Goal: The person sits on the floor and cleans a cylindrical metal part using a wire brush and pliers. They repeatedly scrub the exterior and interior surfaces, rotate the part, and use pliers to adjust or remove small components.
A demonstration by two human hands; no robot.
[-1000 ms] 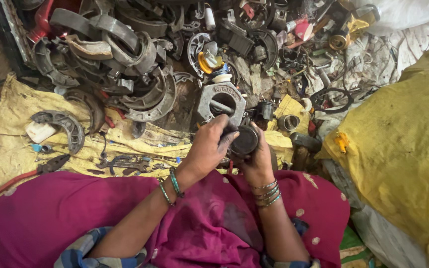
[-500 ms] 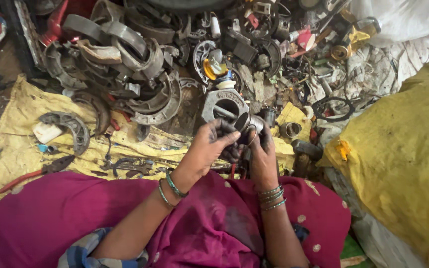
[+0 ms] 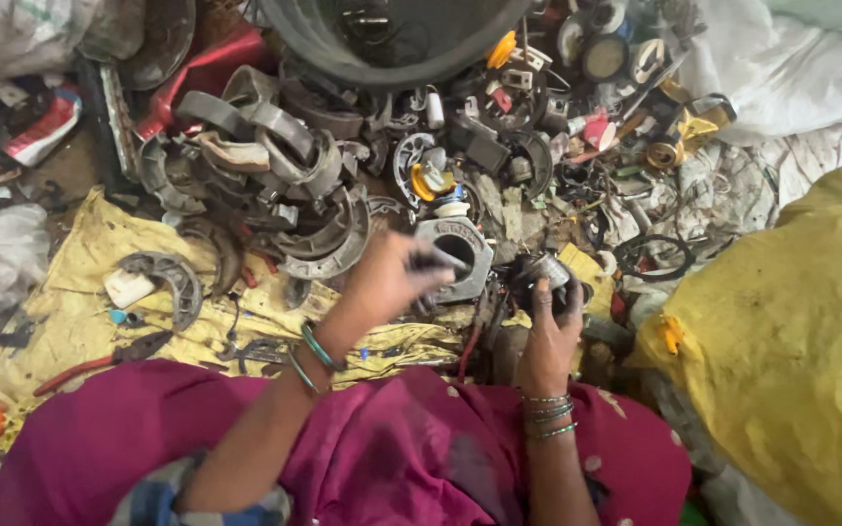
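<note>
My right hand point(image 3: 548, 336) grips a small round metal part point(image 3: 543, 276), grey with a dark body, held just above my lap. My left hand point(image 3: 387, 282) is blurred, stretched toward a grey metal housing with a round hole point(image 3: 455, 255), and pinches a small dark piece point(image 3: 438, 261) between its fingers. Both wrists carry bangles. My magenta garment point(image 3: 392, 458) fills the bottom of the view.
A heap of curved metal brake shoes point(image 3: 285, 185) and scrap parts lies ahead. A large dark tub point(image 3: 392, 44) stands at the top. A yellow cloth point(image 3: 80, 292) with pliers point(image 3: 99, 358) is at left, a yellow sack point(image 3: 791, 331) at right.
My hands were together on the round part. Now they have separated: the left hand has moved left and forward with a small dark piece, the right keeps the round part.
</note>
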